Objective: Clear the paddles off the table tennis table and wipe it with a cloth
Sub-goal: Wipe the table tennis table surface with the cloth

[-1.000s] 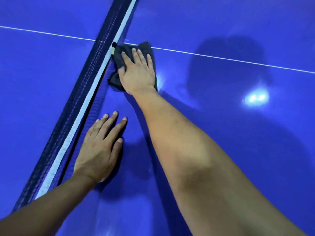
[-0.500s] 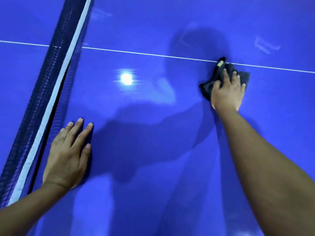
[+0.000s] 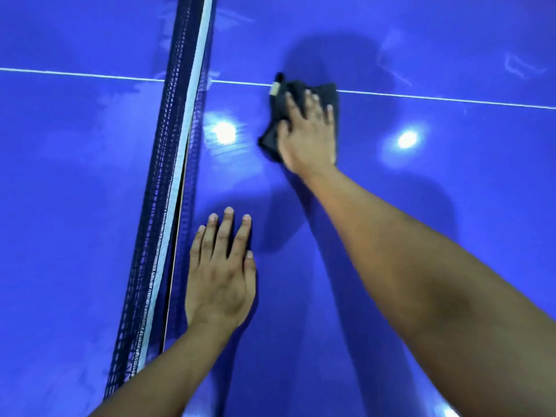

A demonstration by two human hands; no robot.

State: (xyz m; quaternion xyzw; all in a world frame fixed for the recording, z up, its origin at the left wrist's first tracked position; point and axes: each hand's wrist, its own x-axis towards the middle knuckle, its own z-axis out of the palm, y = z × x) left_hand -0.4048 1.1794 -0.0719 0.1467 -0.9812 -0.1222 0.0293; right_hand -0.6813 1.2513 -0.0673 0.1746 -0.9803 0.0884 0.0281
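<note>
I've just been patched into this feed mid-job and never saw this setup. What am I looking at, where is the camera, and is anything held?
There is no machine: these are a person's two bare hands, filmed by one wide-angle camera worn on the head, looking forward and down. The blue surface is the table tennis table, with its net running up the left and a white line crossing it. The left hand lies flat on the table beside the net. The right hand presses a dark cloth flat onto the table at the white line; the cloth is pressed, not gripped. The bright spots are lamp reflections. No paddles are in view.
</note>
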